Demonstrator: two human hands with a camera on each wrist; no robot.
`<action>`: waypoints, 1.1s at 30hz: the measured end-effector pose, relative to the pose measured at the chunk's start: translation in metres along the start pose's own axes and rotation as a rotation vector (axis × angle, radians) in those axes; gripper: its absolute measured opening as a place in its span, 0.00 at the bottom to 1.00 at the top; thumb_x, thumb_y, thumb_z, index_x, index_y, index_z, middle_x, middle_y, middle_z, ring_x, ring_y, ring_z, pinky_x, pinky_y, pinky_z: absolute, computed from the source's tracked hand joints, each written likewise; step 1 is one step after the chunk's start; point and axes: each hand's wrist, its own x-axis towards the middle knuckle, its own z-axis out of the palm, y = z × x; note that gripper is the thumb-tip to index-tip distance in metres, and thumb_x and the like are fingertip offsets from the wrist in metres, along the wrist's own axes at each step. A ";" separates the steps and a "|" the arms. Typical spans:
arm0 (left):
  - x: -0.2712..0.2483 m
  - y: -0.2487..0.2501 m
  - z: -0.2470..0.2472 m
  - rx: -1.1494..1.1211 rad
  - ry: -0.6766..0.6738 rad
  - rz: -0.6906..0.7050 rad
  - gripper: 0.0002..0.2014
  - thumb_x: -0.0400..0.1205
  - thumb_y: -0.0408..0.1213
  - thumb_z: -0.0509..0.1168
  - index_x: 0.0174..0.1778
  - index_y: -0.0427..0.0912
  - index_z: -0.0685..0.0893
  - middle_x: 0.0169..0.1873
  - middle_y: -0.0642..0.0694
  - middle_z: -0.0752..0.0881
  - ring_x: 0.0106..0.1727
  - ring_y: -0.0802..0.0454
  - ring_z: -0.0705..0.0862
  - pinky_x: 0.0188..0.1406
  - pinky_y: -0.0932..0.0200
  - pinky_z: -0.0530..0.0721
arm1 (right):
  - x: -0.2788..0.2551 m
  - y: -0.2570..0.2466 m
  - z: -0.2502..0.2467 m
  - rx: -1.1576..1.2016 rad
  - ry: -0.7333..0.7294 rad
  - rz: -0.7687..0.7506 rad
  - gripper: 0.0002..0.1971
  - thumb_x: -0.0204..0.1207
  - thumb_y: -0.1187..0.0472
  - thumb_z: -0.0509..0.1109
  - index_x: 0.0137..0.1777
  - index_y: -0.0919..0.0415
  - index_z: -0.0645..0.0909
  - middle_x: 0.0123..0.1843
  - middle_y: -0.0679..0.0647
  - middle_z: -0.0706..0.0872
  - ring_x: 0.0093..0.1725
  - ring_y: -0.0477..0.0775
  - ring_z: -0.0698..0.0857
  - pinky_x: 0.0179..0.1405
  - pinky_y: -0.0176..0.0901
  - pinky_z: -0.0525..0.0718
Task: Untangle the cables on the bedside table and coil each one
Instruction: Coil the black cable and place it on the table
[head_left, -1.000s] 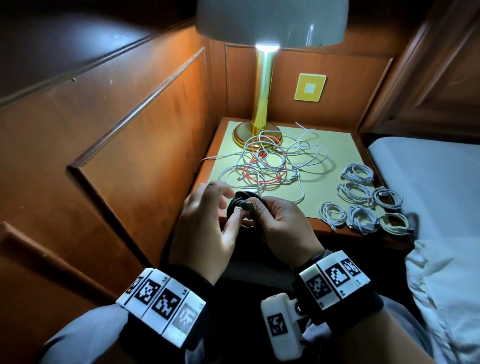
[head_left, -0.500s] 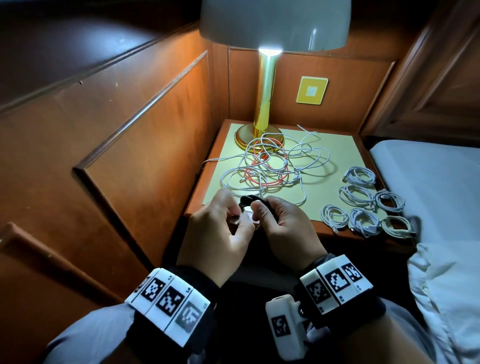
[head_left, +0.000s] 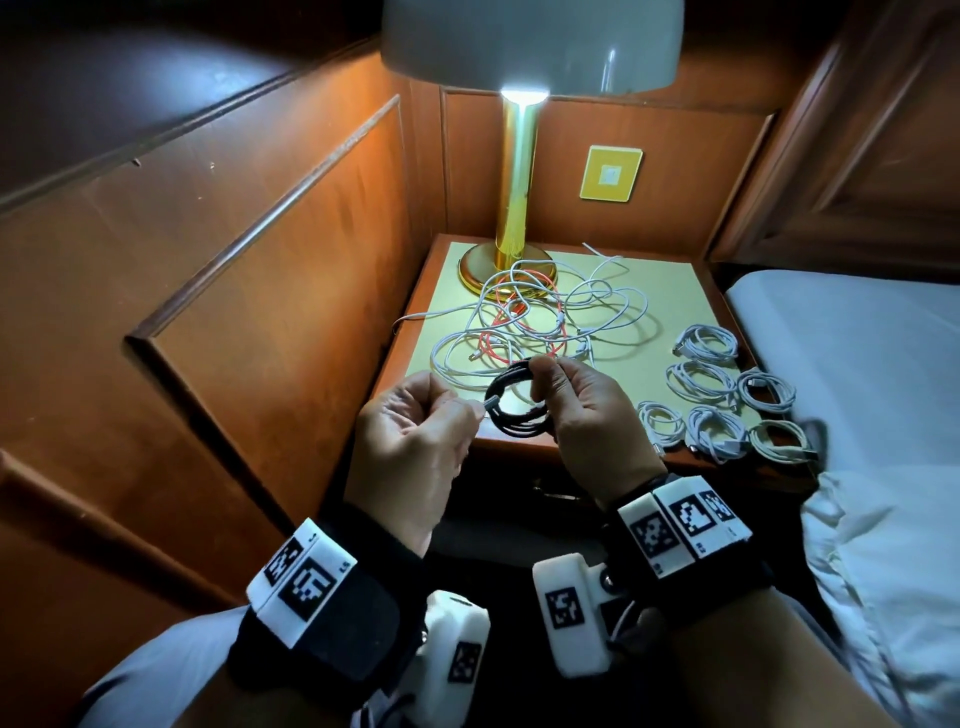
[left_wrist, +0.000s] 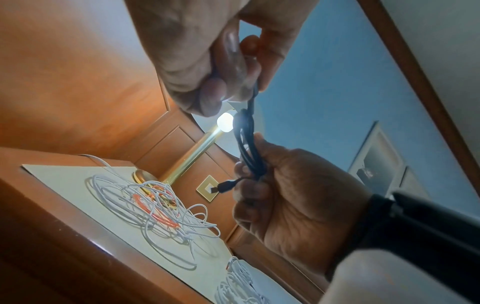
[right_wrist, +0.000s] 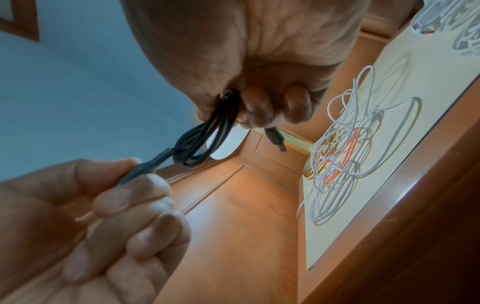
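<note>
A black cable (head_left: 519, 426) wound into a small coil hangs between both hands above the front edge of the bedside table (head_left: 649, 291). My right hand (head_left: 545, 375) grips the coil (right_wrist: 205, 133) on its right side, and one plug (right_wrist: 275, 139) sticks out below the fingers. My left hand (head_left: 475, 410) pinches the cable's other plug end (right_wrist: 140, 170) between thumb and forefinger, just left of the coil (left_wrist: 249, 144). A loose tangle of white and red cables (head_left: 530, 327) lies behind on the table.
Several coiled white cables (head_left: 717, 405) lie along the table's right side. A brass lamp (head_left: 517, 208) stands at the back, its base under the tangle. Wooden wall panels (head_left: 260, 286) close the left side, and a white bed (head_left: 857, 364) lies to the right.
Both hands have lifted the black coil a little and drawn slightly apart. The left hand now pinches the plug end out to the left; the coil shows more fully.
</note>
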 end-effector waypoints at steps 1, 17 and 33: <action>-0.001 0.001 0.000 0.016 -0.012 0.007 0.14 0.69 0.31 0.68 0.22 0.43 0.70 0.18 0.42 0.68 0.20 0.50 0.62 0.23 0.59 0.61 | 0.001 0.000 -0.001 0.011 0.001 0.014 0.19 0.87 0.47 0.60 0.34 0.52 0.76 0.20 0.35 0.76 0.24 0.38 0.74 0.30 0.33 0.68; -0.001 -0.016 -0.012 0.432 0.003 -0.040 0.12 0.75 0.48 0.78 0.46 0.48 0.84 0.37 0.45 0.89 0.39 0.42 0.90 0.44 0.36 0.90 | -0.001 0.007 0.010 0.161 -0.192 -0.046 0.18 0.82 0.45 0.60 0.34 0.53 0.77 0.28 0.40 0.78 0.31 0.42 0.76 0.38 0.41 0.73; 0.003 -0.004 -0.014 0.161 0.093 -0.089 0.06 0.72 0.37 0.72 0.38 0.40 0.83 0.35 0.39 0.86 0.26 0.53 0.84 0.31 0.50 0.89 | -0.009 0.001 -0.003 0.329 -0.258 0.106 0.11 0.73 0.61 0.78 0.56 0.58 0.89 0.51 0.57 0.93 0.51 0.60 0.92 0.60 0.59 0.88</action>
